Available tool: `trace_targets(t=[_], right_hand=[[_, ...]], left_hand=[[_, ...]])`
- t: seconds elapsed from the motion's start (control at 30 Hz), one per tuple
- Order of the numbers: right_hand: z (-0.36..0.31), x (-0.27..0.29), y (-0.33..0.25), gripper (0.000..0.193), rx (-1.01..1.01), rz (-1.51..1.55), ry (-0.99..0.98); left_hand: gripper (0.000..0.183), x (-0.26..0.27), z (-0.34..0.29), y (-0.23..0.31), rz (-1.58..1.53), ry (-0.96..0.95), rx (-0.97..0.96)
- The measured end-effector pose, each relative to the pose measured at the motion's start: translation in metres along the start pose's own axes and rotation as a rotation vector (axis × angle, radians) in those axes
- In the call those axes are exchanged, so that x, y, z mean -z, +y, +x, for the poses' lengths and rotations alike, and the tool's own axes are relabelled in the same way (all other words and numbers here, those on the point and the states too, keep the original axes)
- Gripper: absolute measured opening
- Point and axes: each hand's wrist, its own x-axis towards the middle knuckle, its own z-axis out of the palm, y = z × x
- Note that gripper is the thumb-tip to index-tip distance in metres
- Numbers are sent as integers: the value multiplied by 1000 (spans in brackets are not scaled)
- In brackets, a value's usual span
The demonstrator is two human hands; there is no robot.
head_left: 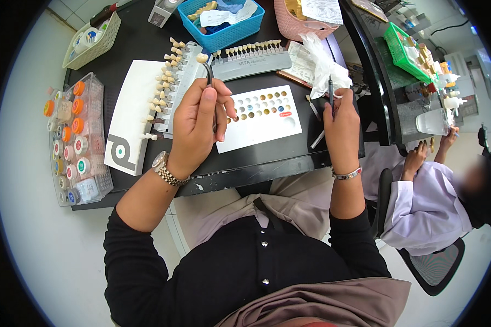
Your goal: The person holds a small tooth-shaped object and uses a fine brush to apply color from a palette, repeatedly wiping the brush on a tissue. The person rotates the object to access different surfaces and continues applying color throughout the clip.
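Observation:
My left hand (pixel 196 117) is closed around a dark, curved-tip holding instrument (pixel 208 71). At its tip sits a small cream tooth crown (pixel 202 58), raised above the table. My right hand (pixel 342 122) pinches a slim dark brush (pixel 330 90), its tip pointing away from me. Between my hands lies a white mixing palette (pixel 251 133) with rows of small wells, several filled with brown, yellow and blue colours. Beside my right hand a thin pale-tipped tool (pixel 313 108) rests on the table. A pale rod end (pixel 317 139) shows below that hand; whether it belongs to the brush I cannot tell.
Two tooth shade guides (pixel 183 82) (pixel 251 65) stand behind the palette, near a white box (pixel 126 117). A clear rack of jars (pixel 101 141) is at left. Blue (pixel 223 41) and pink (pixel 289 24) baskets stand behind; crumpled tissue (pixel 324 65) lies right. A co-worker (pixel 420 201) sits at right.

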Motion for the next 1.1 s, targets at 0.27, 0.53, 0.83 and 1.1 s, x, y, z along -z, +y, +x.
trace_targets(t=[0.27, 0.53, 0.83, 1.1], right_hand=[[-6, 37, 8, 13, -62, 391, 168], [-25, 34, -5, 36, 20, 1287, 44], [-54, -6, -1, 40, 89, 1055, 118], [-52, -16, 2, 43, -142, 1287, 208]], left_hand=[[26, -1, -2, 1, -7, -14, -30], [24, -6, -8, 3, -35, -16, 26], [22, -5, -7, 2, 49, -31, 34], [19, -7, -8, 7, 210, -119, 95]])
